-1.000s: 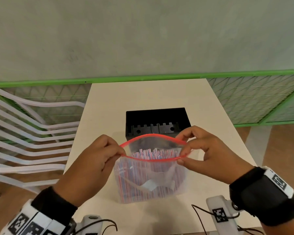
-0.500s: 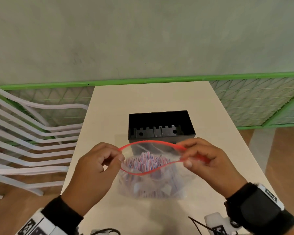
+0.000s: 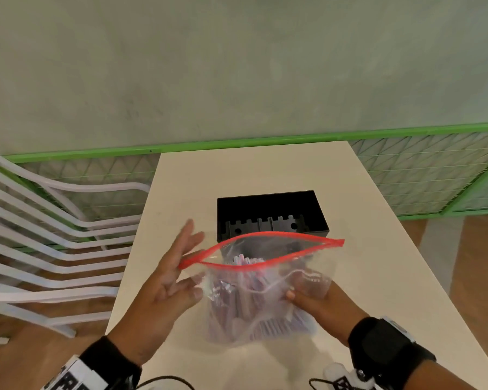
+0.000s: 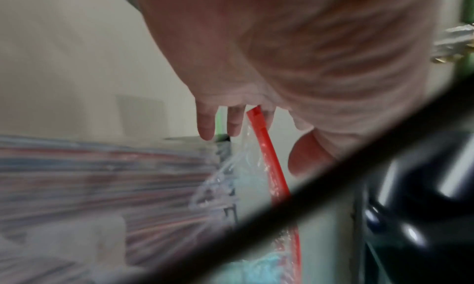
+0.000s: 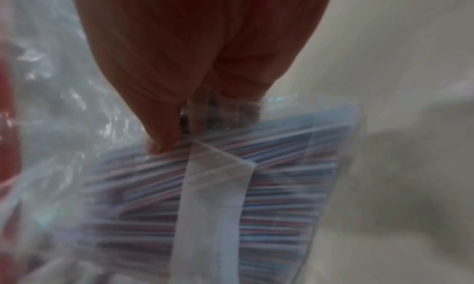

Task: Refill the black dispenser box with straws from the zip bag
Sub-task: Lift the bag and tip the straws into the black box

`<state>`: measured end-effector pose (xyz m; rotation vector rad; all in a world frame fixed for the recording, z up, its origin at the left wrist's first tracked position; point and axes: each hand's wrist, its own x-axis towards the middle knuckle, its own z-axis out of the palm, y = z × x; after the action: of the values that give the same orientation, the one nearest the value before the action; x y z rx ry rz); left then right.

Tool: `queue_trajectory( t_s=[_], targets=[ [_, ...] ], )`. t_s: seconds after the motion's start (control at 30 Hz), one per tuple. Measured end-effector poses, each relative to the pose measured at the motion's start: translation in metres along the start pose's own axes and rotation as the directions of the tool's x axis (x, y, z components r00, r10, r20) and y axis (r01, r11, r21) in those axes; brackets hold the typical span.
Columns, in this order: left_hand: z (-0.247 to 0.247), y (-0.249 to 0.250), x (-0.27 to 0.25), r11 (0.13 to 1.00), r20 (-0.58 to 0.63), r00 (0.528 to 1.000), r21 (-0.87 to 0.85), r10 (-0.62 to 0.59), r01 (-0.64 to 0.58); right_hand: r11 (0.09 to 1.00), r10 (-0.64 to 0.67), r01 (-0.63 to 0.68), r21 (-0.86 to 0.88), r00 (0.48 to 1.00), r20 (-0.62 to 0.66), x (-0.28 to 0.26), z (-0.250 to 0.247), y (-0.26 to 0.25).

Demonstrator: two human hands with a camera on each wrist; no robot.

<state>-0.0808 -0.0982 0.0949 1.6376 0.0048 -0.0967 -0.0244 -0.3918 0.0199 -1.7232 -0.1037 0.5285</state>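
The clear zip bag with a red seal stands open on the table, full of red, white and blue straws. My right hand grips the bag's right side through the plastic, thumb on the front; the right wrist view shows the thumb pressing the bag. With fingers straight and spread, my left hand is beside the bag's left edge, touching the red seal. The black dispenser box sits open just behind the bag; no straws show in it.
The cream table ends close on the left and right. A white slatted chair stands left of it. A green mesh fence and a grey wall lie behind. Cables and a white device lie at the near edge.
Both hands have let go of the bag's red rim. The right hand dropped to grip the bag's lower right side, and the left hand opened beside the left edge.
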Motion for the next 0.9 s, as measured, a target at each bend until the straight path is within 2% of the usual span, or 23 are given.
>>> queue_trajectory(
  t_s=[0.07, 0.13, 0.2, 0.23, 0.3, 0.43, 0.57, 0.67, 0.73, 0.9],
  targets=[
    [-0.01, -0.024, 0.002, 0.99, 0.035, 0.989, 0.001, -0.142, 0.142, 0.996, 0.013, -0.016, 0.089, 0.999, 0.041, -0.003, 0.001, -0.01],
    [-0.01, -0.048, 0.003, 0.958, 0.126, 0.953, 0.112, -0.276, 0.262, 0.988, 0.024, -0.038, 0.15, 0.995, 0.098, -0.002, 0.004, -0.014],
    [-0.001, -0.063, 0.004, 0.926, 0.177, 0.914, 0.171, -0.365, 0.336, 0.975, 0.022, -0.051, 0.215, 0.991, 0.134, -0.001, 0.01, -0.015],
    [0.005, -0.067, 0.005, 0.925, 0.192, 0.909, 0.161, -0.37, 0.343, 0.964, 0.025, -0.061, 0.257, 0.99, 0.14, 0.001, 0.013, -0.014],
    [0.015, -0.066, 0.008, 0.944, 0.191, 0.927, 0.136, -0.322, 0.3, 0.936, 0.026, -0.077, 0.343, 0.988, 0.153, 0.005, 0.018, -0.012],
    [0.029, -0.046, 0.017, 0.959, 0.098, 0.964, 0.167, -0.248, 0.23, 0.843, -0.007, -0.067, 0.534, 0.991, 0.135, 0.011, 0.023, -0.019],
    [0.041, -0.024, 0.021, 0.974, -0.003, 0.985, 0.146, -0.174, 0.173, 0.812, -0.068, -0.044, 0.583, 0.984, 0.168, 0.013, 0.041, -0.033],
    [0.047, -0.013, 0.024, 0.984, -0.071, 0.99, 0.125, -0.121, 0.13, 0.85, -0.128, 0.016, 0.526, 0.976, 0.176, 0.011, 0.057, -0.043],
    [0.05, -0.007, 0.025, 0.983, -0.084, 0.991, 0.142, -0.102, 0.114, 0.867, -0.133, 0.061, 0.495, 0.985, 0.11, 0.013, 0.064, -0.051],
    [0.05, 0.005, 0.018, 0.97, -0.137, 0.986, 0.211, -0.093, 0.121, 0.832, -0.185, 0.204, 0.516, 0.979, -0.089, 0.018, 0.074, -0.07]
  ],
)
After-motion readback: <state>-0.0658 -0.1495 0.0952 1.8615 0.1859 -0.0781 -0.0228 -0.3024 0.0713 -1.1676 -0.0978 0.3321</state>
